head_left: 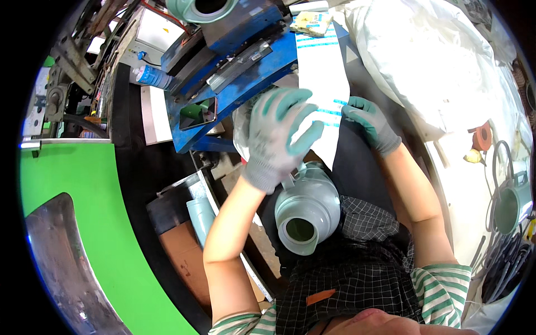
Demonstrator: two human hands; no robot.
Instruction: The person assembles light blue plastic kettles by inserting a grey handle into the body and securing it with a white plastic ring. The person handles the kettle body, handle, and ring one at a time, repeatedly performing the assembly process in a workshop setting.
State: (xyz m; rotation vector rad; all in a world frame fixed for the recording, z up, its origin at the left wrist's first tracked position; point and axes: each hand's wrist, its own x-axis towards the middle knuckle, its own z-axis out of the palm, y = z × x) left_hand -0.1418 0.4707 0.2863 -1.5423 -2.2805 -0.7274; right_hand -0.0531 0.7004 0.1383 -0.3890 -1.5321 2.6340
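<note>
My left hand (282,134), in a grey and teal work glove, is raised above the lap with its fingers apart; I see nothing held in it. My right hand (373,124), gloved alike, is closed with its fingertips at the right edge of a long white label strip (322,72) with blue printed bands. The strip hangs from the blue bench toward my lap. Below the left wrist, a pale grey-green plastic jug (307,204) lies across my lap, its round mouth facing me. The left hand partly hides its handle.
The blue bench (229,106) ahead carries a phone (198,113), a metal bar (239,66) and another jug (192,12). A blue-labelled bottle (153,77) lies at left. White plastic sheeting (416,61) covers the right side, with a tape roll (481,137) and a jug (512,206) there.
</note>
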